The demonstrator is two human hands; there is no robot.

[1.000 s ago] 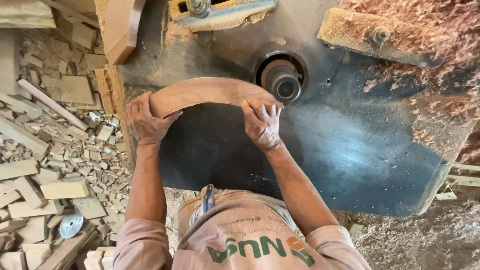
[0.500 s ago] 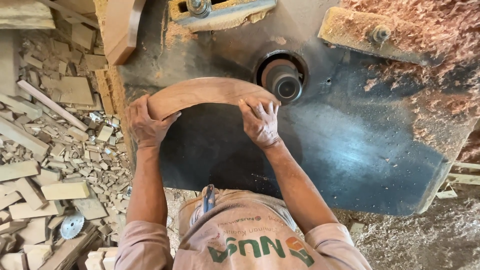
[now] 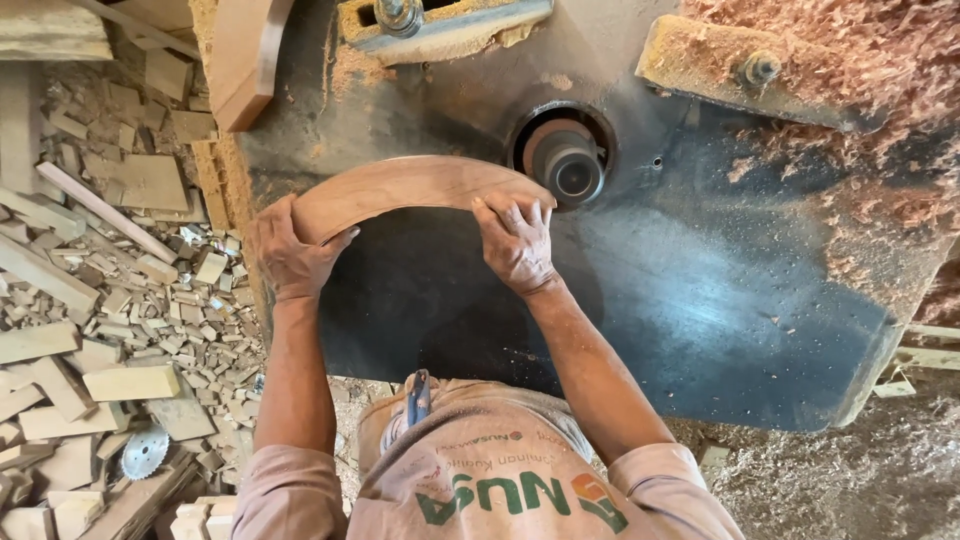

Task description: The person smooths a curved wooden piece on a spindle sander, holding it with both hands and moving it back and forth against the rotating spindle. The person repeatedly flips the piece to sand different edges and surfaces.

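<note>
A curved brown wooden piece (image 3: 400, 188) lies flat on the dark metal machine table (image 3: 680, 300). My left hand (image 3: 285, 250) grips its left end, thumb under the inner edge. My right hand (image 3: 517, 240) presses down on its right end, fingers spread over the top. That right end sits against the round spindle cutter (image 3: 565, 165), which rises from a hole in the table.
Reddish sawdust (image 3: 850, 60) is heaped at the table's top right. A metal fence bracket (image 3: 440, 25) and a wooden board (image 3: 240, 60) lie at the back. Wood offcuts (image 3: 110, 300) and a circular saw blade (image 3: 143, 452) cover the floor at left.
Both hands and the curved piece have shifted slightly left, drawing its right end along the spindle cutter.
</note>
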